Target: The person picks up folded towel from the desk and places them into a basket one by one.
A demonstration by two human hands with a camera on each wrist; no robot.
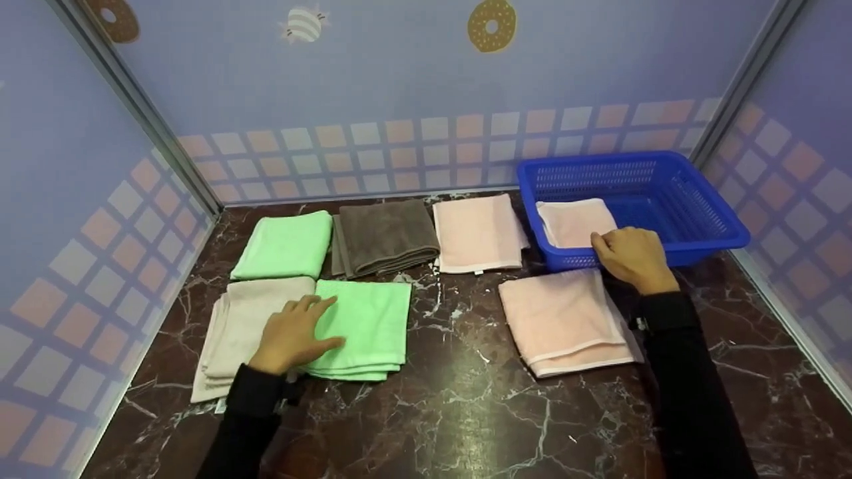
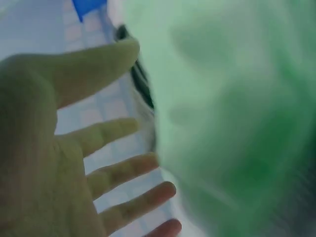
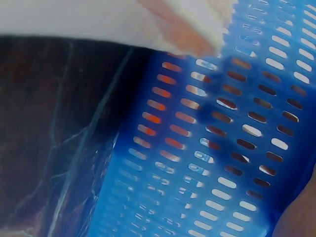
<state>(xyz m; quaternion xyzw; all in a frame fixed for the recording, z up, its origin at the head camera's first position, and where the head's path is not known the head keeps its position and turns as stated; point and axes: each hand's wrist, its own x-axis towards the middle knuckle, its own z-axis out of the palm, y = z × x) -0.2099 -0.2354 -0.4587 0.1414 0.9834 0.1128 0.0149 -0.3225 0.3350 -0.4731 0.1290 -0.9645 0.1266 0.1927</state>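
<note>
A folded grey towel [image 1: 385, 237] is laid at the far side of the marble table [image 1: 466, 412], with a folded pink towel [image 1: 476, 233] set just right of it.

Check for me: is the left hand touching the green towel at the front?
Touching. The head view shows the left hand lying flat, fingers straight, across the near green towel and the beige towel beside it.

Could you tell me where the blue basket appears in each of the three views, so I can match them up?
Head: the blue basket stands at the right rear of the table, with the right hand at its near rim.
Left wrist: only a blue scrap at the top left, probably the basket; too blurred to be sure.
Right wrist: its slotted wall fills the centre and right.
Shared landmark: the pink towel lying in the basket.
</note>
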